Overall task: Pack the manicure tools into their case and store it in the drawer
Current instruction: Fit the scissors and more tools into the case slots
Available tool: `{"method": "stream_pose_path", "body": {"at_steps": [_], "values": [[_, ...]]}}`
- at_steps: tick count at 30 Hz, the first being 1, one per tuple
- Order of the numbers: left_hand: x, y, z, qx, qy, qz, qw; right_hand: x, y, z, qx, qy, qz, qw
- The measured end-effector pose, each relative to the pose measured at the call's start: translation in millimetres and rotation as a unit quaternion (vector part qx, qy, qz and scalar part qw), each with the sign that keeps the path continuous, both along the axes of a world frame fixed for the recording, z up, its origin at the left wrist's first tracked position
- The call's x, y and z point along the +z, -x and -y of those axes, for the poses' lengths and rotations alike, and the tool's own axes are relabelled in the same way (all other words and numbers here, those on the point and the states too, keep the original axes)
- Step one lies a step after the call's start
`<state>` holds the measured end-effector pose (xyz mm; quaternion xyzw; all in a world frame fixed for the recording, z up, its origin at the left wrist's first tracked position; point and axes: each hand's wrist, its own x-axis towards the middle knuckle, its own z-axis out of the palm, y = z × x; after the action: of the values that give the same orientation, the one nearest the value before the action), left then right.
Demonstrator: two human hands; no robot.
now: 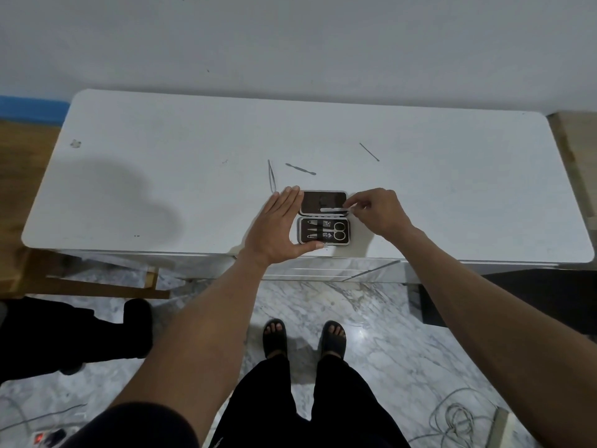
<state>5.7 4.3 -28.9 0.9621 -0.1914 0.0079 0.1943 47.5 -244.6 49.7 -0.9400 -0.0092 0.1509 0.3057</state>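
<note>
An open dark manicure case point(324, 218) lies near the front edge of the white cabinet top point(161, 176). Its near half holds scissors point(338, 230) and clippers point(318, 229). My left hand point(279, 226) rests flat against the case's left side, thumb at its front corner. My right hand point(376, 210) pinches a flat nail file point(334, 209) over the case's far half. Tweezers point(272, 176), a cuticle pusher point(300, 169) and a thin pick point(369, 151) lie loose on the top behind the case.
A white wall rises behind the cabinet. A drawer front point(323, 270) sits just below the top's front edge. My sandalled feet point(303, 337) stand on marble floor; cables point(452, 418) lie at the lower right, another person's dark leg point(64, 334) at left.
</note>
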Motion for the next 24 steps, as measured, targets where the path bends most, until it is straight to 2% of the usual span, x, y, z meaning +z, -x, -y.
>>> {"method": "stream_pose_path", "body": {"at_steps": [24], "values": [[0, 1, 1, 0.004, 0.005, 0.002, 1.0, -16, 6, -8, -0.064, -0.072, -0.01, 0.995]]}}
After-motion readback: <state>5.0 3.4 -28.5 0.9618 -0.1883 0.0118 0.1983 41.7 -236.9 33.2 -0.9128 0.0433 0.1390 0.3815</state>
